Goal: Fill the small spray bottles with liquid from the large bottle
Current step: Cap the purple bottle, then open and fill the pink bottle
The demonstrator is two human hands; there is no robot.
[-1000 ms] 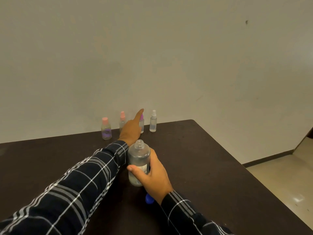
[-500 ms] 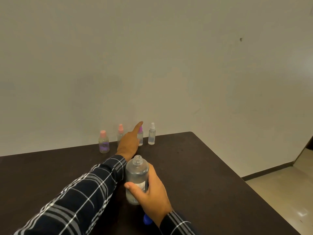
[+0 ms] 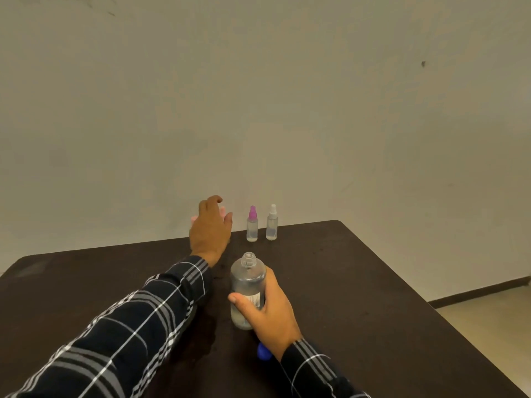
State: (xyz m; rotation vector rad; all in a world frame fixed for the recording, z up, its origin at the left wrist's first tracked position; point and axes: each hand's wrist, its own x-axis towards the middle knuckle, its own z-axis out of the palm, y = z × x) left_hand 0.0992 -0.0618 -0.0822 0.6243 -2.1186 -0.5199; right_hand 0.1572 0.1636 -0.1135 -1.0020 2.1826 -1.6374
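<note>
Beyond the large bottle (image 3: pixel 247 278), toward the wall, the fingers (image 3: pixel 216 200) of the left hand (image 3: pixel 211 231) curl forward and down. A second ago the forefinger pointed straight out by the purple-capped spray bottle (image 3: pixel 252 224); now the hand has shifted left of it. It covers the spot where two pink-capped bottles stood in plain sight, and only a sliver of pink cap (image 3: pixel 194 219) peeks out at its left edge. Whether the fingers already hold one of them I cannot tell, since the back of the hand hides them.

This looks like the reach for the next small bottle to fill. The purple-capped one and the white-capped spray bottle (image 3: pixel 271 222) stand untouched behind the large bottle, a little to its right.

The right hand (image 3: pixel 267 311) keeps its thumb and fingers wrapped round the large bottle, which stands upright on the table (image 3: pixel 373 282) with its neck open, as before. A blue cap (image 3: pixel 263 351) lies just behind that wrist, on the near side.
</note>
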